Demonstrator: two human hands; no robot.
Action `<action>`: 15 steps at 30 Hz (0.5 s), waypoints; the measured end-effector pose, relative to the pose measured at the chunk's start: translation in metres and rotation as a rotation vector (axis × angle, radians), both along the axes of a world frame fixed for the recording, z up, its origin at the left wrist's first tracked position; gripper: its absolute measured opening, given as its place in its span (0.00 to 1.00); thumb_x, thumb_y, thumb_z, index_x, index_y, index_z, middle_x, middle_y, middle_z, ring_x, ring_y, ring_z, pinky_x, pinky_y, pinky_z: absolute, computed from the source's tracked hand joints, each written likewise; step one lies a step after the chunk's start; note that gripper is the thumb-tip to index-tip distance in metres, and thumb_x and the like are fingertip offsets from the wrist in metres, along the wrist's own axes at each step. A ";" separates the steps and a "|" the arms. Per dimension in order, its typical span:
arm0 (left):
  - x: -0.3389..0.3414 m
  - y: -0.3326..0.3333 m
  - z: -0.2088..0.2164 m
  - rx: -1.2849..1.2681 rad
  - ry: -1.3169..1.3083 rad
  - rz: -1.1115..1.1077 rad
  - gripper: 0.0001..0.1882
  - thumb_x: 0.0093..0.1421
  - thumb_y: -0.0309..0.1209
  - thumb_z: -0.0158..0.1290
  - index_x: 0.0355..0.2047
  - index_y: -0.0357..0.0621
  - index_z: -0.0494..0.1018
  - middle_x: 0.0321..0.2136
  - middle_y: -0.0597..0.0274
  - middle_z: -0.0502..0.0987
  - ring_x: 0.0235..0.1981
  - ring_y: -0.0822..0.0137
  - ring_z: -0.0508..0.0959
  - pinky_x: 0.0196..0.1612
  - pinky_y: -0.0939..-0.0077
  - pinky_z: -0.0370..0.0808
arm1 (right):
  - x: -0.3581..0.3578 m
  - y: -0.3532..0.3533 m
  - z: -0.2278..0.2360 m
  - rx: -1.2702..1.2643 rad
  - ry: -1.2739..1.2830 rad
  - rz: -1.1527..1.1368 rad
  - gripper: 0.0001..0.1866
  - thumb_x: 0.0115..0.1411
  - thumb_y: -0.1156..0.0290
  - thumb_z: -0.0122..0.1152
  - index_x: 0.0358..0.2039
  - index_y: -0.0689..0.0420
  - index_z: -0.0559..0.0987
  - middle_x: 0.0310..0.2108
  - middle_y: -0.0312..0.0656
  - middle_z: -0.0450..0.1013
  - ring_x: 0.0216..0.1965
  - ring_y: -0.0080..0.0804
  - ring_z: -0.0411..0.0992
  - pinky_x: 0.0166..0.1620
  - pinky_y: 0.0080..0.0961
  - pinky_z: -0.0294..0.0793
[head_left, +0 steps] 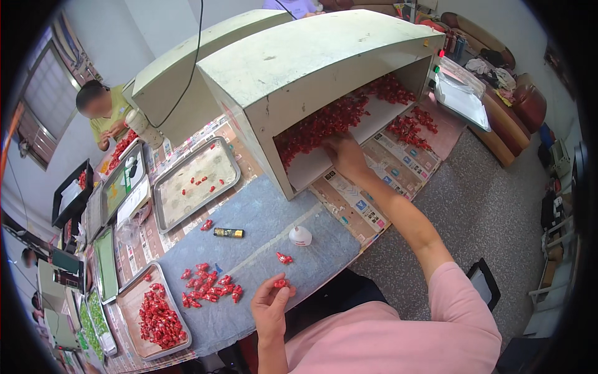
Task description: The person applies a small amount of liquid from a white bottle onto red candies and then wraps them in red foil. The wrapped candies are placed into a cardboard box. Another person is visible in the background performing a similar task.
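Observation:
My left hand (269, 306) is at the table's near edge, thumb and fingers closed on a small red figurine (281, 283). My right arm reaches forward into a cream metal box (286, 56) with an open front. Inside, my right hand (346, 157) is at the edge of a heap of red figurines (330, 124); its fingertips are hidden there. A single red figurine (284, 257) lies just beyond my left hand, near a small white bottle (300, 236). To the left, a loose group of red figurines (208, 287) rests on the blue cloth (261, 212).
A metal tray (185, 333) of red figurines stands at the left. Another tray (163, 218) farther back holds a few pieces. A black-and-gold lighter (228, 232) lies on the cloth. More red figurines (411, 129) sit before the box. A person in yellow (113, 112) works at the far left.

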State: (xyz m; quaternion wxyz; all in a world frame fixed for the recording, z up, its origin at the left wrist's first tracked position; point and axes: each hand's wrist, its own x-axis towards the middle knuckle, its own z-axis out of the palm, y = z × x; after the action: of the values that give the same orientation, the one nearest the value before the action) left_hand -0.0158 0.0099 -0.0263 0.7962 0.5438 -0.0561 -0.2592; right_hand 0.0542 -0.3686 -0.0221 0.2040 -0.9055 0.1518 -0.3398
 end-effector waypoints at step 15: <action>-0.001 -0.003 0.005 -0.002 0.035 0.011 0.18 0.58 0.18 0.55 0.49 0.34 0.73 0.41 0.54 0.78 0.34 0.66 0.79 0.39 0.73 0.78 | -0.012 0.012 0.004 0.321 -0.198 0.063 0.09 0.55 0.77 0.60 0.38 0.58 0.80 0.35 0.46 0.76 0.37 0.35 0.77 0.41 0.27 0.76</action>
State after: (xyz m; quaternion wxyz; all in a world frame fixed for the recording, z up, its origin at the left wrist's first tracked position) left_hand -0.0168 0.0071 -0.0215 0.7991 0.5386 -0.0392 -0.2641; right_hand 0.0427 -0.3569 -0.0179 0.3705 -0.8277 0.1548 -0.3921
